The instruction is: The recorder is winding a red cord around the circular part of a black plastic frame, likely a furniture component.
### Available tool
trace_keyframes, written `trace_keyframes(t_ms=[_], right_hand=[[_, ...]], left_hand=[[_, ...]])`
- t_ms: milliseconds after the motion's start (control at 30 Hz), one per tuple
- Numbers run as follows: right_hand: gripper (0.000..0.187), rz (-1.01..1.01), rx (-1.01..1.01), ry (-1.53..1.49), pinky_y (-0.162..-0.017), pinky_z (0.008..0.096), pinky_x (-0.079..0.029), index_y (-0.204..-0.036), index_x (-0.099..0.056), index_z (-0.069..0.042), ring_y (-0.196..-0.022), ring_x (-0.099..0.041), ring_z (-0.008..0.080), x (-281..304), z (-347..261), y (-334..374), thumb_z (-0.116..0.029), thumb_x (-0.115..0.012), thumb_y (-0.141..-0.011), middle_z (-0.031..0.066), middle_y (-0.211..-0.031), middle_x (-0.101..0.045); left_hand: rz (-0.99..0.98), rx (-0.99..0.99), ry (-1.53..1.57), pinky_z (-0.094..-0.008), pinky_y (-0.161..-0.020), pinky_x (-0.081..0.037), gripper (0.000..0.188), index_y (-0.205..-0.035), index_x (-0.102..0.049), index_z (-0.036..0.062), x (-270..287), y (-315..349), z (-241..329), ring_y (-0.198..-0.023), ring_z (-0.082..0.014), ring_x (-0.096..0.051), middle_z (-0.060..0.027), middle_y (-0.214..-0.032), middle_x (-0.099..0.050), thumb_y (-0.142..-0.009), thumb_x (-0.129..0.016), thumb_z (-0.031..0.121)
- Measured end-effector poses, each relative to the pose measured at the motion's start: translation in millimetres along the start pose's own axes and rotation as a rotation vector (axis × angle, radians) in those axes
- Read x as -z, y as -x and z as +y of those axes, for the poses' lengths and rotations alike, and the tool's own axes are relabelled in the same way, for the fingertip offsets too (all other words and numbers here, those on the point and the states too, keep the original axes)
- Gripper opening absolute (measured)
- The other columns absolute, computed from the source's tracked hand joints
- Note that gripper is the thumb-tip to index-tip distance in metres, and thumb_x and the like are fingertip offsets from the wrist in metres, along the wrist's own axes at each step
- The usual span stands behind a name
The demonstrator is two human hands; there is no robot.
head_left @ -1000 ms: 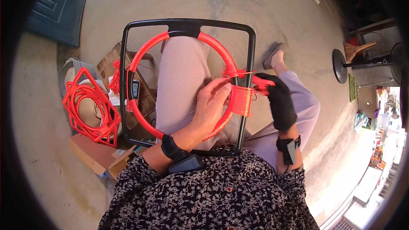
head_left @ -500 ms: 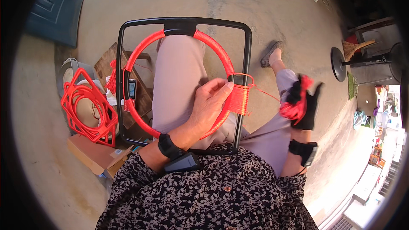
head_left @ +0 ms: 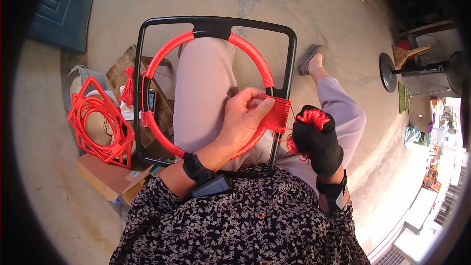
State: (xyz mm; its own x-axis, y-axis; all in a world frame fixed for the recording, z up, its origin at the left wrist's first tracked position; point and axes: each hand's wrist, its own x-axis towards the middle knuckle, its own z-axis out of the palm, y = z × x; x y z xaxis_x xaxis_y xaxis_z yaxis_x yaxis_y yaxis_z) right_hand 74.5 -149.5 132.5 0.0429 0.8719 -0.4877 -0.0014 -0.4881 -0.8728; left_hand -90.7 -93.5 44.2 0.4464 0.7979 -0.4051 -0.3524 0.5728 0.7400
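A black square frame (head_left: 293, 59) with a round inner ring rests over my lap. Red cord (head_left: 164, 51) is wound tightly around much of the ring, leaving black stretches at the top and left. On the right side, a wide band of red cord (head_left: 279, 114) spans from the ring to the frame's side bar. My bare left hand (head_left: 243, 118) pinches the ring and the inner edge of this band between thumb and fingers. In a black glove, my right hand (head_left: 318, 140) is closed around a bundle of red cord (head_left: 314, 118), just right of the frame; strands run from it to the band.
To my left are several red wound frames (head_left: 100, 122) on a grey bucket, an open cardboard box (head_left: 105, 176), and a wooden stool (head_left: 122, 71) bearing a red cord hank (head_left: 128, 86). A black fan (head_left: 388, 72) and a broom (head_left: 409, 55) are at the right.
My right hand has swung inward from the right with the cord bundle, close to the frame. The frame has tilted slightly, its right side shifting rightward. My left hand keeps its hold.
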Motion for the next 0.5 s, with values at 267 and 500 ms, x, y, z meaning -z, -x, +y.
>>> trace_keyframes(t_ms=[267, 500], right_hand=[[0.024, 0.35, -0.024, -0.157, -0.045, 0.0227, -0.034, -0.088, -0.062, -0.006, -0.047, -0.044, 0.0065, 27, 16, -36, -0.03, -0.059, -0.091, -0.0001, -0.058, -0.052], [0.019, 0.086, -0.08, -0.052, -0.051, 0.0194, -0.037, -0.09, -0.065, -0.005, -0.055, -0.047, 0.0035, 11, 36, -55, -0.023, -0.062, -0.09, -0.0017, -0.067, -0.058]], left_hand=[[0.103, -0.238, -0.067, -0.0216, -0.072, -0.05, 0.017, -0.103, -0.054, 0.0019, -3, 1, -10, -0.082, -0.0067, -0.06, -0.0031, -0.093, -0.063, -0.088, -0.062, 0.001], [0.087, -0.289, -0.14, -0.0219, -0.075, -0.05, 0.018, -0.099, -0.054, 0.0029, -3, 4, -12, -0.085, -0.0069, -0.06, -0.0025, -0.092, -0.063, -0.085, -0.063, -0.004]])
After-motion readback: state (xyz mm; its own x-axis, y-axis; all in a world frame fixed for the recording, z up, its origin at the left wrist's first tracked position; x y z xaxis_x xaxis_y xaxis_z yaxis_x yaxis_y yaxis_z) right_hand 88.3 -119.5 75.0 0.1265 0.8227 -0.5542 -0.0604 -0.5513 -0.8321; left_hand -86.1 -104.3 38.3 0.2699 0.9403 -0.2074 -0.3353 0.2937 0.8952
